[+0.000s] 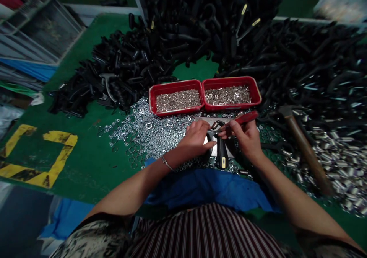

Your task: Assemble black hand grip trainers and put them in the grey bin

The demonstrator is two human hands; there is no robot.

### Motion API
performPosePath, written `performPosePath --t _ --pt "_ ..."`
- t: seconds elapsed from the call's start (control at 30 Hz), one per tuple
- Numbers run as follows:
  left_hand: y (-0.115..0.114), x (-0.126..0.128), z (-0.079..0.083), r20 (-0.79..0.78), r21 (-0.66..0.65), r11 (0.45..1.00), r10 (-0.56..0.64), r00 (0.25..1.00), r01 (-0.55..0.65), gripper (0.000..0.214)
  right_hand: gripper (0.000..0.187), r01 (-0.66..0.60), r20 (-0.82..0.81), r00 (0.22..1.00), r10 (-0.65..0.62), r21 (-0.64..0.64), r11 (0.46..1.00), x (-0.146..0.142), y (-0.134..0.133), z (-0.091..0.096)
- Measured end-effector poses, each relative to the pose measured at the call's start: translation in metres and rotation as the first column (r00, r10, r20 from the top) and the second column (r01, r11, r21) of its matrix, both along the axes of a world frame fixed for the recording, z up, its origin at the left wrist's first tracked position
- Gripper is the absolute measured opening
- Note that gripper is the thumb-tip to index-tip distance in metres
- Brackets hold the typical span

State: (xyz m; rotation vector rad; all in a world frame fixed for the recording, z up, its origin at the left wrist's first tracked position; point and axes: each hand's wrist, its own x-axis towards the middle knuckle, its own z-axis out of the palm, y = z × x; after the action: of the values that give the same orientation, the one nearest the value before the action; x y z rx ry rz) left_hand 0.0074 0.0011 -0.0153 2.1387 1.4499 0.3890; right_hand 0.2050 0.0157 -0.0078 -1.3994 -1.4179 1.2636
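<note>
My left hand [196,137] is closed over a black-handled tool part [221,149] with a yellow label near its end, lying on a small metal plate [229,149]. Its thumb stretches across toward the black handle. In my right hand [249,137] is a thin tool with a red handle [246,118]. The tip of that tool points down at the head of the black part, close to my left fingertips. A small shiny cylinder sits at this spot; the exact contact is hidden by the fingers.
Two red trays [176,111] of tiny metal pieces stand just beyond the plate. Loose rings and nuts [155,129] spread to the left. A wooden-handled hammer [308,151] lies at right beside metal cylinders [341,166]. Black tool parts [183,40] heap up behind. Blue cloth [206,189] hangs in front.
</note>
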Motion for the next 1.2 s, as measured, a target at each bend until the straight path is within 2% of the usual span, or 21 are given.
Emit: performPosePath --t 0.1,0.2,0.27,0.3,0.4,0.5,0.57,0.63,0.73,0.8,1.07,1.2 --pt "0.0 -0.001 -0.002 0.005 0.004 1.0 0.003 1.0 -0.003 0.047 0.04 -0.031 0.221 0.975 0.014 0.072 0.997 0.0 -0.003 0.004" --pt "-0.001 -0.002 -0.004 0.017 0.014 1.0 -0.008 1.0 0.008 0.046 0.035 -0.18 0.517 0.854 0.06 0.185 0.966 -0.003 -0.006 0.008" --pt "-0.003 -0.002 -0.004 0.013 0.015 1.0 -0.006 1.0 0.006 0.045 0.031 -0.273 0.609 0.788 0.089 0.217 0.937 -0.007 -0.002 0.011" --pt "-0.004 -0.002 -0.003 0.009 0.016 1.0 -0.001 1.0 0.001 0.046 0.03 -0.292 0.616 0.781 0.098 0.222 0.93 -0.009 0.002 0.014" --pt "-0.006 -0.001 0.0 -0.007 0.017 1.0 0.018 1.0 -0.018 0.045 0.03 -0.281 0.49 0.857 0.16 0.184 0.942 -0.012 0.021 0.021" --pt "-0.007 0.0 0.004 -0.026 0.009 0.999 0.035 0.999 -0.035 0.042 0.033 -0.294 0.135 0.947 0.292 -0.006 0.956 -0.003 0.035 0.024" --pt "-0.007 0.0 0.005 -0.031 -0.004 1.0 0.03 0.999 -0.03 0.042 0.036 -0.283 -0.076 0.958 0.276 -0.109 0.953 0.006 0.035 0.018" --pt "-0.005 -0.001 0.004 -0.027 -0.018 1.0 0.019 0.999 -0.019 0.043 0.037 -0.206 -0.166 0.968 0.187 -0.103 0.973 0.013 0.029 0.007" --pt "-0.003 -0.003 0.003 -0.014 -0.03 1.0 0.008 1.0 -0.008 0.042 0.041 -0.062 -0.213 0.975 0.062 0.006 0.998 0.012 0.015 -0.009" --pt "-0.002 -0.003 0.003 -0.008 -0.034 0.999 0.004 1.0 -0.004 0.041 0.04 -0.028 -0.227 0.973 0.041 0.058 0.998 0.007 0.009 -0.013" --pt "-0.002 -0.001 0.006 -0.012 -0.08 0.996 0.028 1.0 -0.029 0.044 0.032 -0.044 -0.157 0.986 0.06 0.106 0.993 -0.002 0.006 -0.012" --pt "-0.001 -0.001 0.004 -0.014 -0.068 0.997 0.027 1.0 -0.028 0.045 0.032 -0.064 -0.011 0.998 0.066 0.136 0.989 0.001 0.001 -0.01"
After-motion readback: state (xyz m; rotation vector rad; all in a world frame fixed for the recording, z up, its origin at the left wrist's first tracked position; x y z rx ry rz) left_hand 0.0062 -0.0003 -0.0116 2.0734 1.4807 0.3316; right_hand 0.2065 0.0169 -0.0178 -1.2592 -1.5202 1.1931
